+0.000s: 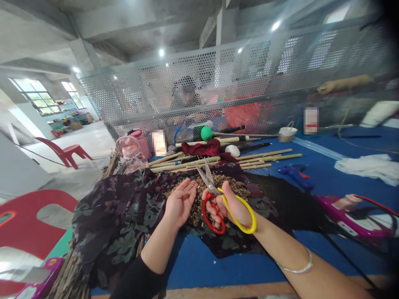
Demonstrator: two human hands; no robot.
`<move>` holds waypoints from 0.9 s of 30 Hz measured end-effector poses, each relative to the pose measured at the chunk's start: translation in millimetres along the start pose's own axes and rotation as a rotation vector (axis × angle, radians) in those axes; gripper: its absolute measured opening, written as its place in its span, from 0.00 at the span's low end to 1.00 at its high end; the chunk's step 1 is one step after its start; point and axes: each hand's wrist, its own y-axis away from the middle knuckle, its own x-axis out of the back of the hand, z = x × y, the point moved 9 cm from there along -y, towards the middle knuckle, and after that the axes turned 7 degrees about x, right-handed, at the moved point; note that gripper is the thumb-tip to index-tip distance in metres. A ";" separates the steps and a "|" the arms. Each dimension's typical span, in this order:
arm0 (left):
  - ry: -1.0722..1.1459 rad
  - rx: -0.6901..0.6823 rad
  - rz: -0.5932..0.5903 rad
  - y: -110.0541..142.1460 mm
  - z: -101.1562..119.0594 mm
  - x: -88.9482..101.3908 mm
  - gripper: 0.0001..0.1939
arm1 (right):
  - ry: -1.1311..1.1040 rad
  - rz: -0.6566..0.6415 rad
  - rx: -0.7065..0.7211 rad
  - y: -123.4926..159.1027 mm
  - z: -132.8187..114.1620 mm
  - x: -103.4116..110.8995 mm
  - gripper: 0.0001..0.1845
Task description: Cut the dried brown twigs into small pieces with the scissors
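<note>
My right hand (238, 207) holds a pair of scissors (210, 187) with one red and one yellow handle loop; the blades are parted and point up and away from me. Palm up, my left hand (181, 204) has its fingers stretched out and nothing in it. Both hands are over a heap of dry brown plant bits (193, 214), which looks like chopped stems. Under the heap is a dark leaf-patterned cloth (124, 224), spread across the blue tabletop (183, 270).
Bamboo sticks (264, 158) lie behind the heap, near a green ball (206, 133) and dark red cloth (204, 148). A blue glue gun (296, 176) sits to the right. Behind a perforated metal screen (140, 99) is another person (186, 97). Red chairs (34, 211) stand left.
</note>
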 end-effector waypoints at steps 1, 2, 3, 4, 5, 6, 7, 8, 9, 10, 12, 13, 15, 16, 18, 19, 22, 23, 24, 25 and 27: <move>0.001 0.006 -0.012 0.4 -0.4 -1.1 0.30 | -0.004 0.002 -0.001 -0.1 0.0 0.1 0.43; -0.002 0.005 -0.022 0.7 -0.3 -2.0 0.33 | -0.007 0.004 -0.002 -0.1 0.1 0.2 0.43; -0.005 -0.002 -0.028 0.8 0.3 -2.4 0.34 | -0.009 0.008 -0.003 -0.1 0.2 0.3 0.42; -0.009 -0.010 -0.029 0.6 0.8 -2.4 0.34 | -0.011 0.011 -0.003 -0.1 0.3 0.4 0.42; -0.012 -0.016 -0.029 0.4 1.0 -2.3 0.33 | -0.011 0.013 -0.002 -0.1 0.4 0.6 0.42; -0.013 -0.017 -0.030 0.0 0.8 -2.4 0.32 | -0.011 0.016 -0.002 -0.1 0.4 0.8 0.42; -0.012 -0.017 -0.033 -0.4 0.5 -2.7 0.31 | -0.009 0.017 -0.002 0.0 0.5 0.9 0.42; -0.012 -0.016 -0.035 -0.7 0.1 -3.0 0.31 | -0.008 0.017 -0.002 0.0 0.5 1.1 0.42; -0.012 -0.014 -0.031 -0.9 -0.2 -2.8 0.30 | -0.006 0.018 -0.001 0.1 0.4 1.3 0.42; -0.015 -0.014 -0.023 -1.0 -0.3 -2.2 0.29 | -0.005 0.018 -0.002 0.1 0.3 1.4 0.42; -0.021 -0.020 0.000 -0.9 0.2 0.0 0.27 | -0.006 0.018 -0.003 0.1 0.1 1.3 0.42; -0.024 -0.025 0.009 -0.9 0.6 1.0 0.25 | -0.007 0.020 -0.003 -0.1 0.0 1.3 0.42; -0.027 -0.031 0.023 -0.8 0.9 2.7 0.23 | -0.007 0.022 -0.005 -0.4 0.2 0.9 0.42; -0.028 -0.030 0.030 -0.9 0.7 3.4 0.22 | -0.004 0.022 -0.007 -0.6 0.4 0.7 0.42; -0.032 -0.019 0.056 -1.0 -0.5 5.6 0.20 | 0.004 0.017 -0.013 -0.8 1.3 -0.1 0.42; -0.037 -0.014 0.074 -1.0 -1.0 6.9 0.18 | 0.008 0.016 -0.015 -0.8 1.7 -0.4 0.42; -0.063 -0.010 0.115 -0.8 -1.3 10.2 0.12 | 0.016 0.020 -0.014 -0.4 1.3 0.4 0.42; -0.077 -0.012 0.117 -0.9 -1.1 10.8 0.10 | 0.017 0.021 -0.012 -0.2 0.8 0.7 0.42; -0.090 -0.015 0.114 -1.1 -0.8 11.2 0.08 | 0.017 0.021 -0.009 -0.1 0.2 1.2 0.42; -0.103 -0.018 0.107 -1.5 -0.6 11.5 0.06 | 0.018 0.021 -0.006 0.0 -0.3 1.5 0.42; -0.123 -0.020 0.089 -2.7 -0.7 12.0 0.06 | 0.021 0.021 -0.002 0.1 -1.0 2.2 0.42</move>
